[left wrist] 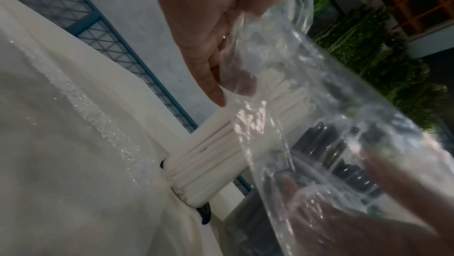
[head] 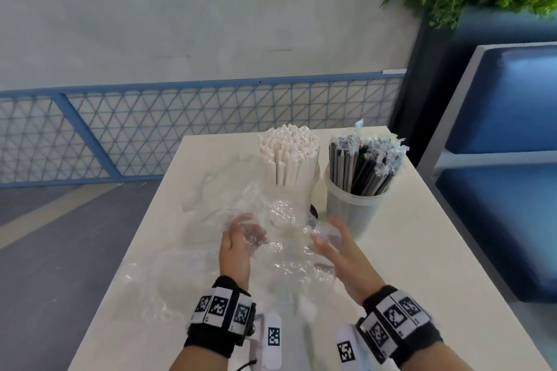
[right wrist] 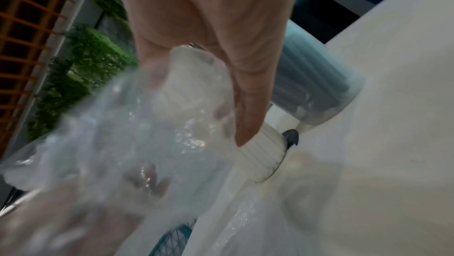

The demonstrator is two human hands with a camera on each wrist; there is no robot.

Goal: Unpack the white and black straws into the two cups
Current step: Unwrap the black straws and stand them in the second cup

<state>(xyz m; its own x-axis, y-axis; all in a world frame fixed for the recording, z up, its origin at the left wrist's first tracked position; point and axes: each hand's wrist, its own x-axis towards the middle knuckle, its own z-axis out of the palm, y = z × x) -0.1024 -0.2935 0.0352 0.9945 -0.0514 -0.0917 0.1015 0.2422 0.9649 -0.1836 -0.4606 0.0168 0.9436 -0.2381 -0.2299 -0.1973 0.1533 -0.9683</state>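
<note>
Near the filled cups, both hands (head: 238, 245) (head: 337, 245) hold crumpled clear plastic wrapping (head: 286, 238); unpacking looks finished, discarding it likely next.

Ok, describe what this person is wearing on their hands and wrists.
Both hands are bare, with no gloves and no sleeves in view. The left hand has a black fabric wristband carrying white tiles printed with black square codes. The right hand has a matching band. A white housing bearing another code tile sits beside each band, and a thin dark cable runs from the left one.
</note>
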